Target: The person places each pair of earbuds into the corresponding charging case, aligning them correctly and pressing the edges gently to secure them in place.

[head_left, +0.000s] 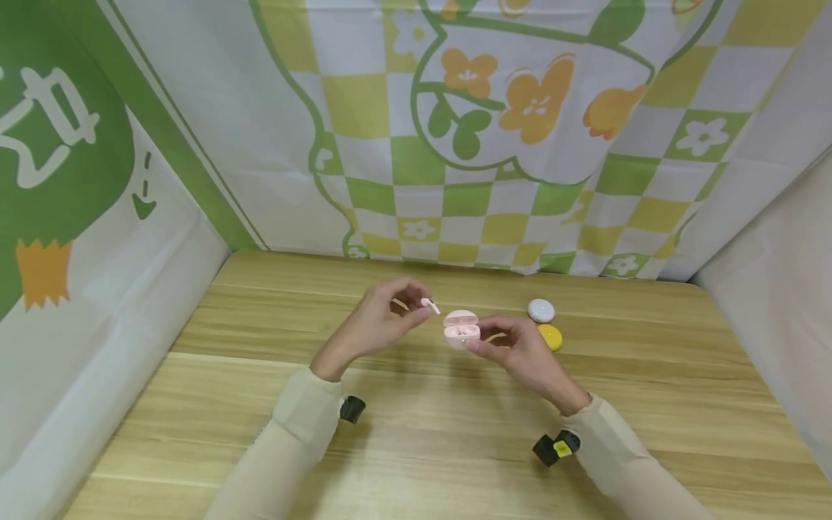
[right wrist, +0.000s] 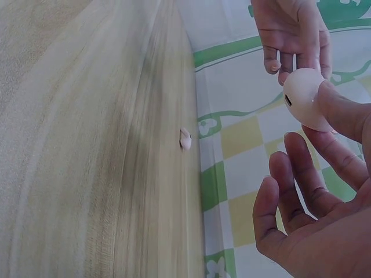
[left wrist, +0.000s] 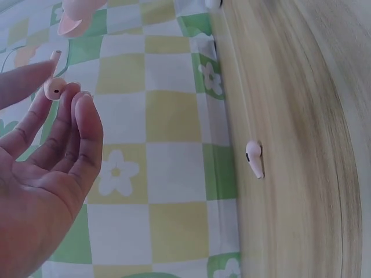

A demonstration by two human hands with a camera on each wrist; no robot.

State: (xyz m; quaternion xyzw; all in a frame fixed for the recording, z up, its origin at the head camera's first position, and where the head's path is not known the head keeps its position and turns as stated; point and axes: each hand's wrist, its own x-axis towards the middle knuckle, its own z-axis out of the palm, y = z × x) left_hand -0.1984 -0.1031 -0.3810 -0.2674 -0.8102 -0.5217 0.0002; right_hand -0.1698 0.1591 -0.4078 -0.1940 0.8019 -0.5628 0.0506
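A pale pink wireless earbud (head_left: 430,306) is pinched between the thumb and fingertips of my left hand (head_left: 379,319), raised above the table. Just to its right, my right hand (head_left: 529,354) holds a pink earbud charging case (head_left: 458,334) by its right side, thumb in front. The case's lid is up and its inside faces me. From the right wrist view, the smooth rounded underside of the case (right wrist: 307,98) shows, with a small dark slot. A second pink earbud (left wrist: 254,155) lies on the table in the left wrist view; the head view does not show it.
Beyond my right hand, a white round object (head_left: 541,310) and a yellow round one (head_left: 550,337) lie on the wooden table (head_left: 416,448). Patterned cloth (head_left: 416,166) hangs along the table's back edge, and more cloth (head_left: 156,289) closes off the left side.
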